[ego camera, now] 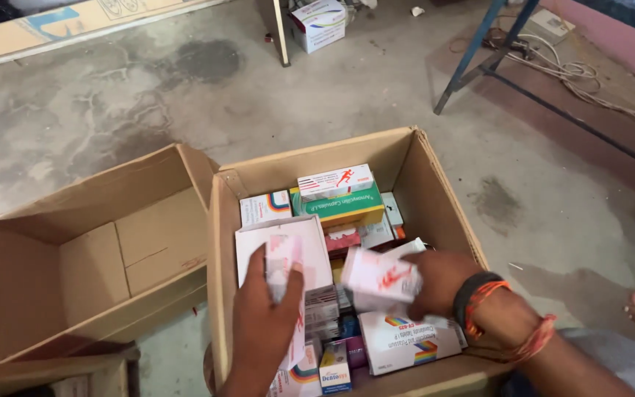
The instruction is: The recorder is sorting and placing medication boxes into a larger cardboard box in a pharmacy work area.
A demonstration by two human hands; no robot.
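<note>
My left hand (262, 312) gripped a pale pink box (282, 266); my right hand (435, 279) clasped a white-and-red box (380, 276). Both hovered over the full carton (222, 242); firm grips seemed wise.

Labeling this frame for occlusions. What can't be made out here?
All in the head view:
- Small carton in the right hand: motion-blurred, its print unreadable.
- Slim box in the left hand: blurred, lower end behind the thumb.
- Packages low in the cardboard box: covered by both hands and the top layer.
- Open box at left: near corner cut off by the frame edge.
- Right forearm: cropped at the bottom edge.
</note>
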